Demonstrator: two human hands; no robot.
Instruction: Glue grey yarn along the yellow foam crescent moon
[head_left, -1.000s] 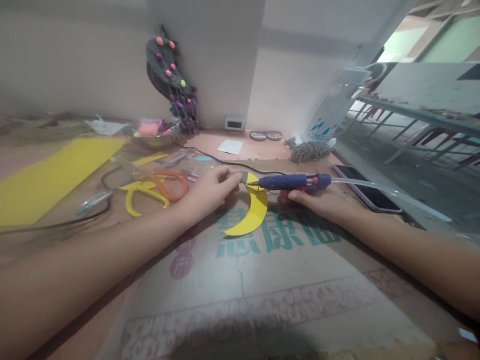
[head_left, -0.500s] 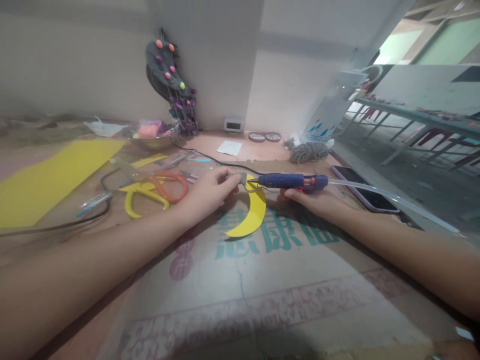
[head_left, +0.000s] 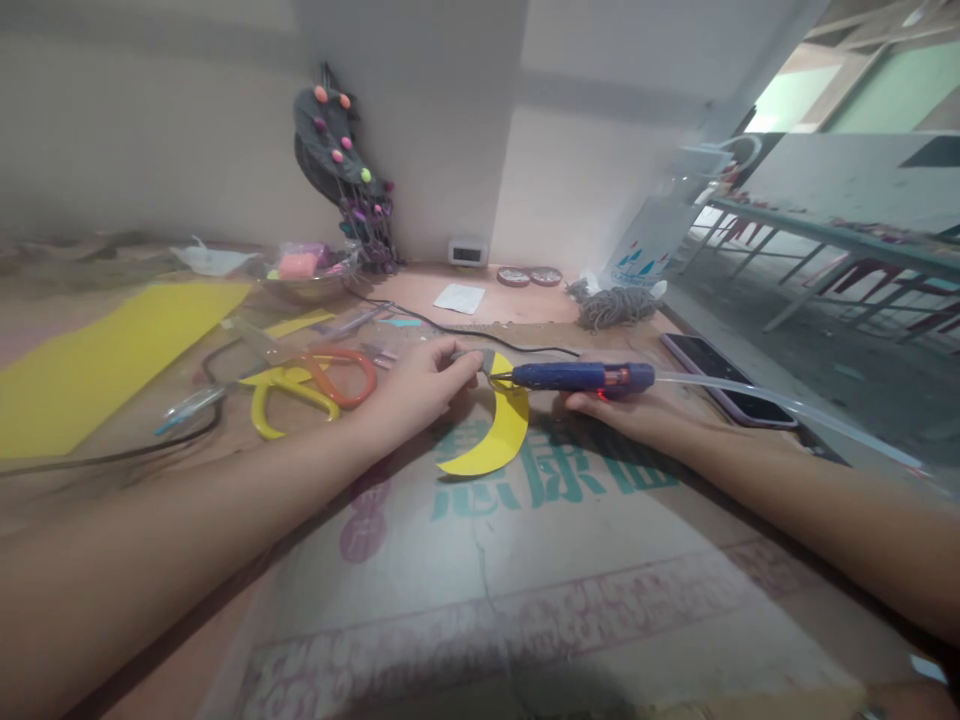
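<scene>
Lower tip swung leftward: yellow paper crescent, upper end pinched in your left hand. Blue plastic glue gun, gripped in your right hand: a slip toward left fingertips could burn them.

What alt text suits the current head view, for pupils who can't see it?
A person's right hand holds a blue plastic glue gun, its tip near the upper end of a yellow paper crescent; the left hand pinches a grey piece there. Orange and yellow scissor handles lie left, a purple-edged black phone right.
</scene>
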